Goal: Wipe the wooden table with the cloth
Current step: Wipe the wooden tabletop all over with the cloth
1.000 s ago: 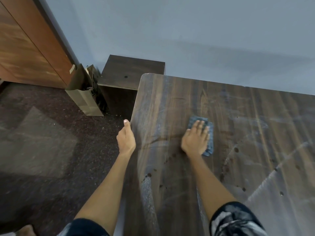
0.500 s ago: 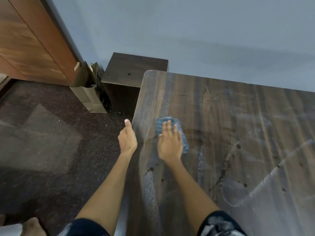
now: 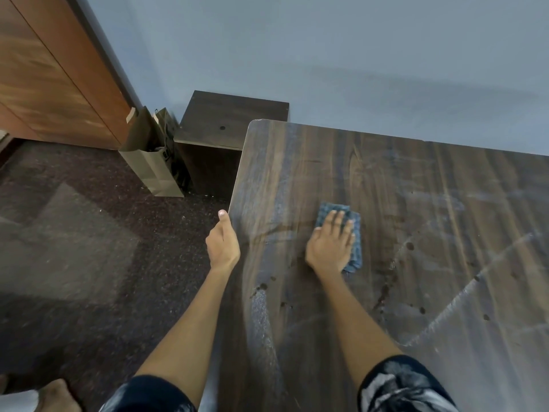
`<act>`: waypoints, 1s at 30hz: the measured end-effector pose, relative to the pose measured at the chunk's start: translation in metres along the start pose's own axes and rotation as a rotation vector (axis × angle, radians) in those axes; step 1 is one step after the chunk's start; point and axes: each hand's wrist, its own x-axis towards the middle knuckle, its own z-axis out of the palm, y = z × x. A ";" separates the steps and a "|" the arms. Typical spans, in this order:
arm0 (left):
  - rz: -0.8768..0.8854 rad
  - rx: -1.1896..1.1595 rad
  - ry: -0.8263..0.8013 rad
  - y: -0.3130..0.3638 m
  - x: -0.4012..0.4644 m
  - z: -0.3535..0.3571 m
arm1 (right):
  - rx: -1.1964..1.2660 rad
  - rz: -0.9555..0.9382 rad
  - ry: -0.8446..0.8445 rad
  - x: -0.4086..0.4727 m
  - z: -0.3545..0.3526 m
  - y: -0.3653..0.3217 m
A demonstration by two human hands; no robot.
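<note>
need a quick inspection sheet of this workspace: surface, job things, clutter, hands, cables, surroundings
surface: dark wooden table, streaked with pale wipe marks, dark spots near the front
job's things: blue cloth lies flat on the table under the right hand
clutter: nothing seen on the table besides the cloth
hands: right hand presses the cloth with straight fingers; left hand is at the table's left edge, thumb along it, fingers hidden
cables: nothing seen
surroundings: blue-grey wall, paper bag on the dark floor, low dark cabinet, brown wooden door
</note>
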 end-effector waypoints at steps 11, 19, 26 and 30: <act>0.050 -0.029 0.045 -0.007 -0.005 -0.002 | -0.193 -0.602 -0.185 -0.083 0.044 -0.093; 0.024 -0.028 -0.004 -0.022 0.001 -0.007 | -0.075 -0.256 -0.028 -0.013 0.009 0.001; 0.040 -0.052 -0.024 -0.032 -0.002 -0.011 | 0.017 0.106 0.071 0.013 -0.011 0.054; 0.033 -0.052 -0.020 -0.032 -0.001 -0.011 | 0.025 0.044 0.026 -0.009 0.004 -0.005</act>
